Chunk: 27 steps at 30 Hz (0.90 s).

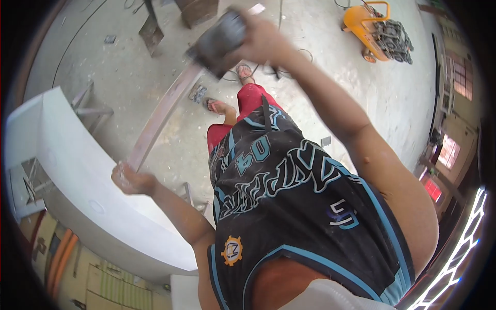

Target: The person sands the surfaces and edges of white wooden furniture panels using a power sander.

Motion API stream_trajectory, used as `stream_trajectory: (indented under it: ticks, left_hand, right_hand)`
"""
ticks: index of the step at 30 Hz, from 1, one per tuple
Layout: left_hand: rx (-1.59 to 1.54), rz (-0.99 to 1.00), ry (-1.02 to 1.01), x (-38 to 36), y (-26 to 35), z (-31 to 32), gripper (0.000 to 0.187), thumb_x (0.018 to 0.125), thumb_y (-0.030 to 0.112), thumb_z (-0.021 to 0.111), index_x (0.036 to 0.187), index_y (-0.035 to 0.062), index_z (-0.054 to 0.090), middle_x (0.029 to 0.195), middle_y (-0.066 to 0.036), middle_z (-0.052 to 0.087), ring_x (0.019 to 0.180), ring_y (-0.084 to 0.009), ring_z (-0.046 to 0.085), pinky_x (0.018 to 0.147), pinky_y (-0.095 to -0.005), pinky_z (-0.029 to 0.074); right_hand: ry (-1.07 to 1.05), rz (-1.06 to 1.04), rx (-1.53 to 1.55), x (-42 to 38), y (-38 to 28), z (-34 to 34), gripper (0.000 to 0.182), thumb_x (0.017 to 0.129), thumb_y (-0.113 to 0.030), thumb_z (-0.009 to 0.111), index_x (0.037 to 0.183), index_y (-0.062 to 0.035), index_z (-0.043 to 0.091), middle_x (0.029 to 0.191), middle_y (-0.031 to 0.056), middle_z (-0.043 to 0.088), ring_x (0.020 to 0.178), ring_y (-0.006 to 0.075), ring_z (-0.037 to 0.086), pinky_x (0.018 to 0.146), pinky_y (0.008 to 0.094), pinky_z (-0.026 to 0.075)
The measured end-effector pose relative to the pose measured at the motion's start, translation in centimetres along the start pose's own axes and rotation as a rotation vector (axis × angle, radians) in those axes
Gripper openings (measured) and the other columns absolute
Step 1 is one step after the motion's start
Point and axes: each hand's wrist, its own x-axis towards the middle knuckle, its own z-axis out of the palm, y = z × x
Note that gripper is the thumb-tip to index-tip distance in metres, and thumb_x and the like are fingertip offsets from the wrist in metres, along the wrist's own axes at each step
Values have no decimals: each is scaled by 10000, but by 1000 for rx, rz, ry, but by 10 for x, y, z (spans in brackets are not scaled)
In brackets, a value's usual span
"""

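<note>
My left hand (133,179) is closed around the lower end of a long, narrow, pinkish strip (160,119), its fingers dusted white. The strip slants up and away toward my right hand (266,39). That hand is wrapped round a dark grey, boxy hand tool with a flat base (219,41), smeared by motion. The tool overlaps the far end of the strip in this view, and its exact kind is unclear. A large white curved panel (82,150) stands beside my left hand, its smooth face turned up.
An orange air compressor (369,28) with wheels stands at the far right on the dusty concrete floor (330,88). Metal stands (93,111) are near the white panel. Cables run over the floor near my sandalled feet (219,107). A dark scrap (197,93) lies beside them.
</note>
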Motion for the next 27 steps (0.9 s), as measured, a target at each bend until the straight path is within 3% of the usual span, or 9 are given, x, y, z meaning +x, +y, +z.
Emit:
stream_trajectory:
  ticks: [3, 10, 12, 13, 16, 19, 24, 26, 27]
  left_hand:
    - [196, 196, -77, 6, 1, -5, 156, 887, 82, 579, 807, -35, 644, 792, -132, 584, 718, -300, 607, 618, -388, 511]
    - [-174, -273, -23, -7, -34, -27, 103, 818, 82, 613, 783, -13, 592, 794, -107, 557, 719, -241, 577, 596, -357, 494]
    - [254, 196, -99, -2, -44, -30, 118, 776, 97, 623, 775, -10, 573, 787, -94, 544, 714, -226, 559, 618, -345, 486]
    - [267, 188, -97, -4, -49, -30, 118, 776, 97, 623, 775, -10, 573, 787, -94, 544, 714, -226, 559, 618, -345, 486]
    - [-276, -409, 42, -8, -59, -27, 116, 766, 90, 633, 789, -5, 570, 775, -83, 527, 703, -226, 558, 629, -344, 486]
    - [-295, -408, 1, -3, -56, -26, 179, 889, 169, 582, 791, 22, 610, 800, -102, 602, 709, -281, 594, 603, -382, 472]
    - [-361, -494, 78, 11, -27, -6, 114, 758, 68, 644, 762, -22, 575, 787, -100, 550, 707, -230, 581, 652, -359, 510]
    - [-369, -483, 69, 15, -17, -3, 114, 757, 66, 654, 753, -23, 583, 784, -101, 550, 719, -230, 589, 669, -362, 514]
    - [-366, -473, 63, 16, -12, -2, 115, 756, 65, 664, 744, -23, 591, 782, -103, 550, 730, -230, 596, 685, -365, 518]
  right_hand:
    - [-79, 1, -23, -26, -36, 11, 1008, 505, -298, 847, 1389, -130, 393, 1141, 262, 588, 1028, 405, 616, 867, 427, 530]
    - [-48, 209, -119, 29, 35, -5, 958, 566, -322, 835, 1403, -148, 402, 1066, 247, 622, 972, 424, 618, 850, 460, 524]
    - [-113, 426, 20, 60, 73, -17, 986, 485, -309, 865, 1360, -102, 462, 1081, 201, 660, 1027, 356, 649, 860, 429, 540]
    - [-28, 415, -76, 70, 90, -24, 1016, 516, -309, 861, 1393, -79, 405, 1060, 236, 663, 1003, 368, 654, 849, 414, 539]
    - [89, 422, -159, 101, 142, -33, 1039, 545, -308, 857, 1423, -66, 358, 1041, 276, 664, 971, 380, 662, 833, 397, 542]
    - [-2, 439, -155, 112, 115, -51, 1049, 554, -298, 851, 1437, -51, 341, 1034, 280, 664, 947, 386, 667, 799, 399, 548]
    - [-18, 193, -137, 85, 92, -29, 1005, 543, -285, 850, 1396, -29, 385, 1038, 276, 663, 966, 403, 656, 829, 424, 535]
    - [-34, 146, -171, 58, 68, -12, 981, 516, -318, 852, 1378, -116, 432, 1046, 195, 666, 998, 365, 648, 849, 435, 540]
    - [-30, 65, -105, 40, 56, -7, 950, 551, -311, 836, 1386, -131, 420, 1056, 232, 635, 965, 409, 635, 839, 446, 538]
